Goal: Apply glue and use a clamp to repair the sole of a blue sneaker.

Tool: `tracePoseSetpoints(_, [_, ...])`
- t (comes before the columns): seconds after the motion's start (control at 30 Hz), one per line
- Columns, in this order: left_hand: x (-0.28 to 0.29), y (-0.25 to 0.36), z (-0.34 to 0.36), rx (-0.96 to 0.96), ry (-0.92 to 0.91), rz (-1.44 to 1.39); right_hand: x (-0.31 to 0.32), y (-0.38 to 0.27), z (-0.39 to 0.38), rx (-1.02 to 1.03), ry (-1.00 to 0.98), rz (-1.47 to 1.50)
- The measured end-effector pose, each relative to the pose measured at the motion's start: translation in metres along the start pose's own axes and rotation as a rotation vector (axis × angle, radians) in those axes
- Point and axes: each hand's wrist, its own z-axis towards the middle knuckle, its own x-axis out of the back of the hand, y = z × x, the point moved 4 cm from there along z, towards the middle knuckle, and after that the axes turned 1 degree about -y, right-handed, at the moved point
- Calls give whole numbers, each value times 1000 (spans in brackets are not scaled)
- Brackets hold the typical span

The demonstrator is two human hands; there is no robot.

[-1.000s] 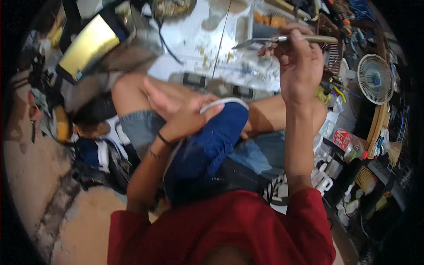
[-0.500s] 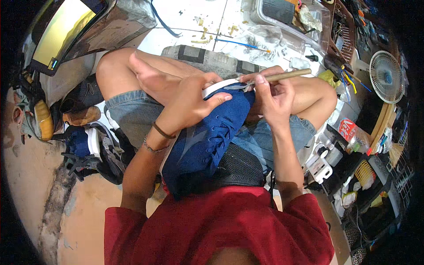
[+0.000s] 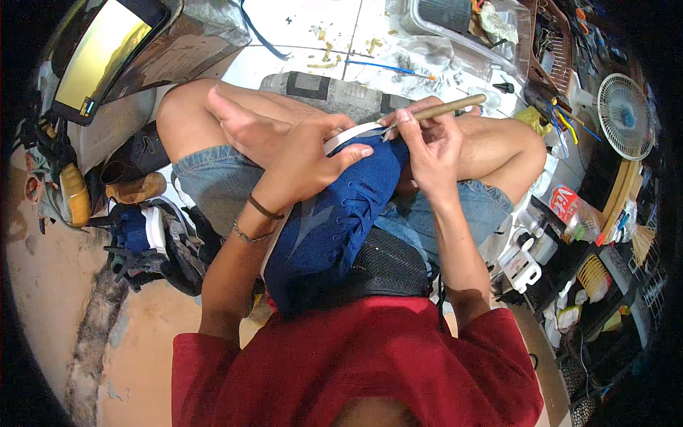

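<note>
A navy blue lace-up sneaker point(image 3: 334, 206) lies across my lap, its white sole edge point(image 3: 350, 135) at the far end. My left hand point(image 3: 313, 156) is closed on that end, thumb on the blue fabric and fingers beyond the sole. My right hand point(image 3: 429, 142) grips a tool with a round wooden handle point(image 3: 449, 107). The tool's narrow greyish tip meets the seam between sole and fabric; whether it is a blade or an awl I cannot tell. A black mesh item point(image 3: 390, 263) lies under the sneaker on my lap.
Another blue shoe point(image 3: 135, 231) with a white sole lies among dark shoes at left. A lit screen point(image 3: 103, 57) stands upper left. Scraps and a blue thin stick point(image 3: 388, 69) lie on the white tiles. At right are a clear bin point(image 3: 462, 32), a fan point(image 3: 625, 117) and a plastic bottle point(image 3: 573, 210).
My right hand has shifted slightly left and up, and the tool's handle now slants more steeply. The tip has moved a little along the sole seam. My left hand keeps its hold.
</note>
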Motion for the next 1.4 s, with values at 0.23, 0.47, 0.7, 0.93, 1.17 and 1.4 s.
tracePoseSetpoints(0.23, [1, 0, -1, 4, 20, 28, 0, 7, 3, -39, 43, 63])
tracePoseSetpoints(0.47, [0, 1, -3, -21, 45, 102, 8, 8, 5, -69, 19, 35])
tracePoseSetpoints(0.7, [-2, -11, -2, -7, 38, 40, 11, 1, 8, -50, -107, 67])
tracePoseSetpoints(0.93, [-3, -11, -2, 53, 9, 24, 5, 3, 7, -43, -158, 63])
tracePoseSetpoints(1.17, [-3, -4, -2, -9, 11, -47, 0, 0, 4, 16, -123, -99])
tracePoseSetpoints(1.4, [-2, 0, -3, 16, 13, 12, 13, -1, 8, 6, -121, -70])
